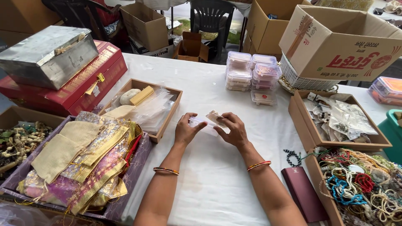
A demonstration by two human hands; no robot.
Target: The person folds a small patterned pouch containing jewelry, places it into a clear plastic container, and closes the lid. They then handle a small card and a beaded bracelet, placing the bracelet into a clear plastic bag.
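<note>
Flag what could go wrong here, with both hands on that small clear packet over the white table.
1. The small clear packet is pinched only at its ends by the left hand and right hand; being slick, it might slip onto the white tablecloth.
2. Its contents look tiny, and spilled bits could be hard to find.
3. The dark bead bracelet lies near the right forearm and could get swept aside.

Your right hand (234,129) covers part of the small clear packet (208,122) pinched between both hands, and what lies inside it is too small to tell. Your forearms run off the bottom edge, so your elbows are out of sight. At the right edge, the tray of bead necklaces (364,184) and the green bin (393,127) are cut off.
</note>
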